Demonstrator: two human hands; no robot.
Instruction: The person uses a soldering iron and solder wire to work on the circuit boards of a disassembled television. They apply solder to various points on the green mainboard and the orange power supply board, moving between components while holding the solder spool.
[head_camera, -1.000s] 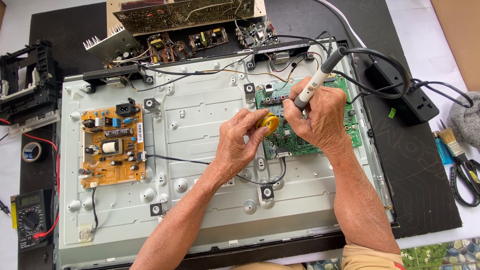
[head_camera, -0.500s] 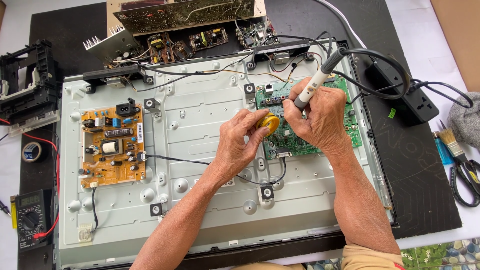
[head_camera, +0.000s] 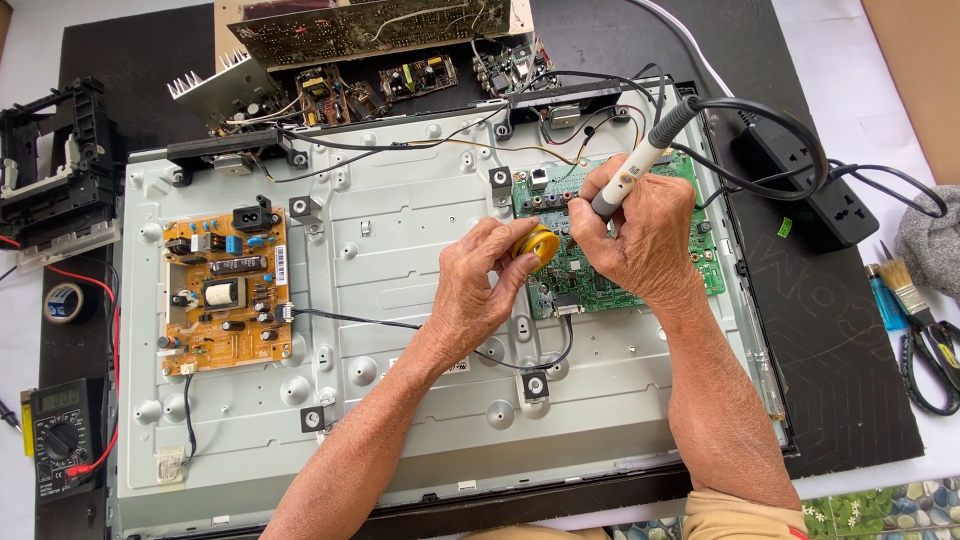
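Opened flat-panel chassis (head_camera: 400, 330) lies face-down on the table (head_camera: 850, 90), orange power board (head_camera: 225, 290) at left, green main board (head_camera: 640, 285) at right. Left hand (head_camera: 480, 290), fingers closed around a small yellow round tin (head_camera: 537, 246) at the green board's left edge. Right hand (head_camera: 640, 235), fingers wrapped pen-style round a soldering iron (head_camera: 640, 165), tip hidden behind the fingers. Judgement: brace the right wrist on the chassis, keep the tin steady, keep the iron's cable (head_camera: 790, 150) off the board.
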